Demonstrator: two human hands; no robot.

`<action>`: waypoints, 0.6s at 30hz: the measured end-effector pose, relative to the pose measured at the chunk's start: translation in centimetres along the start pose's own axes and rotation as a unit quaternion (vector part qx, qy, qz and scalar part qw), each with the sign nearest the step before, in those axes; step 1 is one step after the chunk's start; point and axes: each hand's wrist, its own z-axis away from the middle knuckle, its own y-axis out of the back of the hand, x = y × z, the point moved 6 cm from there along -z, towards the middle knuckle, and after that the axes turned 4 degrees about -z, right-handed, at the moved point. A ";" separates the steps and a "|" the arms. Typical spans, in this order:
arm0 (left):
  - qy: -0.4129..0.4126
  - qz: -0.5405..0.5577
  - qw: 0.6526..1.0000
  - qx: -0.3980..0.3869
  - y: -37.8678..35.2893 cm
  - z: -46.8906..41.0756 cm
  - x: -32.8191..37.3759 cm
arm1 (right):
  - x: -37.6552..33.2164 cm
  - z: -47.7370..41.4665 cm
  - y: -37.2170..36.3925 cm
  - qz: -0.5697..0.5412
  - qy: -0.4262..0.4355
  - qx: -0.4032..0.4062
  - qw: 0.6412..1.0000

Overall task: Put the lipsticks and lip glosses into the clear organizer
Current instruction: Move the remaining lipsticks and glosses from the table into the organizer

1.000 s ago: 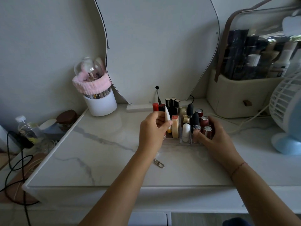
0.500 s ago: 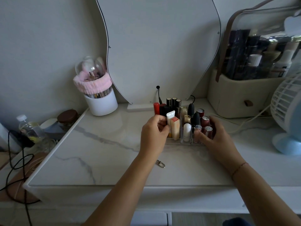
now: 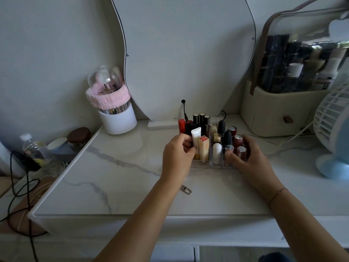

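Pinches the white tube low down with the left hand, fingers curled round it. Holds it upright in the front slot of the clear organizer, right beside the orange box. Grips the other end of the organizer with the right hand, thumb in front, fingers bent round the back. Looks almost done. Best to push the tube straight down to the bottom, keep it from tipping, then let go slowly. Best to keep the right hand tight to stop any sliding. Finds many lipsticks already standing between and behind both hands.

Leaves a small metal clip on the tabletop, close by the left wrist. Works on smooth white stone with grey lines. Faces a curvy mirror far past the fingers, a white cup with a pink band out beyond the left hand, a cream case and a fan beyond the right.
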 end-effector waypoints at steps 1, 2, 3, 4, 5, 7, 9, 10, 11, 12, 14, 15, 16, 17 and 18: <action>0.000 -0.003 1.000 -0.001 0.0 -0.1 0.0 | 0.0 0.0 0.0 0.003 0.000 0.002 1.000; -0.001 -0.005 1.000 -0.002 -0.1 -0.1 -0.1 | 0.1 0.0 0.1 0.008 -0.001 0.004 1.000; -0.004 -0.008 1.000 -0.003 -0.1 -0.1 -0.1 | 0.1 -0.1 0.1 0.013 -0.001 0.005 1.000; -0.006 -0.010 1.000 -0.004 -0.1 -0.1 -0.1 | 0.2 -0.1 0.1 0.018 -0.001 0.004 1.000; -0.009 -0.011 1.000 -0.005 -0.1 -0.1 -0.2 | 0.2 -0.2 0.1 0.021 -0.001 0.002 1.000; -0.015 -0.010 1.000 -0.006 0.0 0.0 -0.2 | 0.2 -0.2 0.0 0.021 -0.003 0.000 1.000; -0.019 -0.007 1.000 -0.010 0.0 0.1 -0.1 | 0.2 -0.2 -0.1 0.020 -0.003 0.002 1.000; -0.021 -0.005 1.000 -0.014 0.1 0.1 0.0 | 0.2 -0.2 0.0 0.020 -0.003 0.003 1.000; -0.021 -0.001 1.000 -0.016 0.2 0.1 0.1 | 0.2 -0.2 0.0 0.020 -0.004 0.003 1.000; -0.019 0.005 1.000 -0.016 0.5 0.2 0.0 | 0.2 -0.2 0.0 0.020 -0.006 0.001 1.000; -0.013 0.013 1.000 -0.008 1.5 0.2 -0.5 | 0.2 -0.2 0.0 0.019 -0.008 -0.003 1.000; -0.006 0.014 1.000 0.000 2.2 0.3 -1.0 | 0.2 -0.2 0.0 0.020 -0.008 -0.005 1.000; 0.004 0.012 1.000 0.008 3.0 0.4 -1.6 | 0.2 -0.2 0.0 0.021 -0.007 -0.005 1.000; 0.015 0.008 1.000 0.016 3.8 0.4 -2.3 | 0.2 -0.2 0.0 0.021 -0.007 -0.006 1.000; 0.022 0.002 1.000 0.020 4.4 0.5 -2.9 | 0.2 -0.2 0.0 0.020 -0.007 -0.006 1.000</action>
